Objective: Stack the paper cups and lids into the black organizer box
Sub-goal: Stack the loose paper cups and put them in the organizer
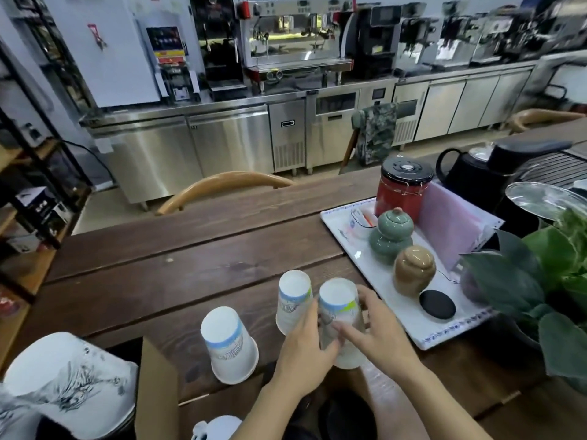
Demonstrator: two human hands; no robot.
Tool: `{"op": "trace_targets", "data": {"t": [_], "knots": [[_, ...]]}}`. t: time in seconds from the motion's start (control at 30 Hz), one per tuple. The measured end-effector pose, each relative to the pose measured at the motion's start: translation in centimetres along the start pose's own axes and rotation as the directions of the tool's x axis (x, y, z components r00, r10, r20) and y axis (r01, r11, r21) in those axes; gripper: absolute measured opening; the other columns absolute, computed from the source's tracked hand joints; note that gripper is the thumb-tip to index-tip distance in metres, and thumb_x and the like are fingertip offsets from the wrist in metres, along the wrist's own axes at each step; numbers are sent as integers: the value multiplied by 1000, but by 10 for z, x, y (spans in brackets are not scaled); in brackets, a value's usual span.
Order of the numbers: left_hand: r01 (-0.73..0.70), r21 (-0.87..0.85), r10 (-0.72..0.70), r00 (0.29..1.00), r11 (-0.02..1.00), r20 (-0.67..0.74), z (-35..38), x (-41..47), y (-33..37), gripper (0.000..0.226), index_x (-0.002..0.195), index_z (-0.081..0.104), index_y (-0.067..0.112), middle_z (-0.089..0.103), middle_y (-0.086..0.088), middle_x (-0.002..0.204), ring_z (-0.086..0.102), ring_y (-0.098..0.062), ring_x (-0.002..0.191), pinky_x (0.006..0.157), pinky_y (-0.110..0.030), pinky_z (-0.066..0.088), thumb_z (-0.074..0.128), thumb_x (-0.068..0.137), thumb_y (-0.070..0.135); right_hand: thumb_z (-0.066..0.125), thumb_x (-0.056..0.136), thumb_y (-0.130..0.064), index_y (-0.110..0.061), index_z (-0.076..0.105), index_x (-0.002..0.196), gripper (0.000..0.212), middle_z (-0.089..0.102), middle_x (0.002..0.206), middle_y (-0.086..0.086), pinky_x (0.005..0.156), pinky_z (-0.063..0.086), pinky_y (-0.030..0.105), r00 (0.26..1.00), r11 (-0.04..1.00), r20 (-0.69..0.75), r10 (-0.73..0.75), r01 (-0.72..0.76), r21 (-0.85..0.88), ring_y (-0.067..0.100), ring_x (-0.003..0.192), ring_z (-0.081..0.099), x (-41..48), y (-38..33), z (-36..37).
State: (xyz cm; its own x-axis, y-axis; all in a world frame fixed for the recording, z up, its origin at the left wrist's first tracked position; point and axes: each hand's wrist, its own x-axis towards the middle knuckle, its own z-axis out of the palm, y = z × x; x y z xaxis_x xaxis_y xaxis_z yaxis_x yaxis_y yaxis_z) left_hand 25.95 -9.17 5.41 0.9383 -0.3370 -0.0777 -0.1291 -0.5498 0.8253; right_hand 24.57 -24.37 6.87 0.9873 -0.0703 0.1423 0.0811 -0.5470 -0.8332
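Three white paper cups with blue or green bands stand upside down on the wooden table. One cup point(230, 347) is at the left, a second cup point(293, 300) stands behind my hands. My left hand point(306, 347) and my right hand point(378, 328) both wrap the third cup point(340, 309), which is blurred. Below my arms lies a dark box interior point(346, 414), partly hidden, with a white lid-like thing point(216, 428) at the bottom edge. A brown cardboard flap point(157, 392) stands at its left.
A white tray point(444, 328) at the right carries a red canister point(401, 188), green jar point(392, 236), tan jar point(413, 269) and black disc point(437, 303). A leafy plant point(546, 281) sits far right. A large white printed container point(66, 385) is at bottom left.
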Motion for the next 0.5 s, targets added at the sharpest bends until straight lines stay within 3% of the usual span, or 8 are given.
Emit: {"op": "trace_targets", "data": {"t": [0.2, 0.27, 0.33, 0.43, 0.5], "knots": [[-252, 19, 250, 943, 968, -221, -44, 12, 45, 66, 142, 33, 30, 54, 8, 129, 50, -9, 119, 100, -27, 42, 56, 82, 47, 65, 71, -51, -20, 47, 126, 65, 58, 117, -9, 92, 43, 19, 938, 978, -290, -188, 206, 35, 6, 109, 53, 23, -37, -11], [-282, 46, 284, 918, 958, -278, -61, 16, 52, 67, 141, 37, 26, 55, 4, 125, 52, -12, 117, 100, -30, 43, 56, 80, 48, 66, 73, -47, -23, 45, 127, 63, 56, 123, -14, 94, 45, 28, 916, 962, -323, -239, 269, 51, 13, 112, 54, 34, -53, -9], [-274, 65, 281, 909, 959, -309, -76, 21, 53, 64, 138, 40, 22, 56, 2, 124, 53, -14, 116, 101, -33, 43, 63, 81, 38, 67, 75, -43, -31, 40, 127, 60, 47, 126, -33, 94, 47, 33, 905, 944, -309, -293, 326, 58, 14, 113, 55, 44, -63, -3], [-225, 85, 241, 921, 971, -308, -89, 28, 45, 62, 136, 42, 20, 55, 1, 126, 53, -16, 116, 99, -36, 44, 68, 81, 28, 68, 75, -42, -32, 39, 127, 60, 53, 123, -19, 96, 48, 40, 930, 945, -229, -288, 315, 93, 13, 114, 54, 57, -61, 12], [-156, 81, 173, 944, 984, -281, -90, 31, 33, 59, 133, 41, 22, 54, 2, 127, 53, -17, 117, 98, -37, 44, 68, 81, 25, 73, 75, -38, -42, 28, 129, 70, 52, 118, -19, 97, 46, 33, 964, 965, -127, -233, 245, 95, 9, 112, 53, 62, -53, 23]]}}
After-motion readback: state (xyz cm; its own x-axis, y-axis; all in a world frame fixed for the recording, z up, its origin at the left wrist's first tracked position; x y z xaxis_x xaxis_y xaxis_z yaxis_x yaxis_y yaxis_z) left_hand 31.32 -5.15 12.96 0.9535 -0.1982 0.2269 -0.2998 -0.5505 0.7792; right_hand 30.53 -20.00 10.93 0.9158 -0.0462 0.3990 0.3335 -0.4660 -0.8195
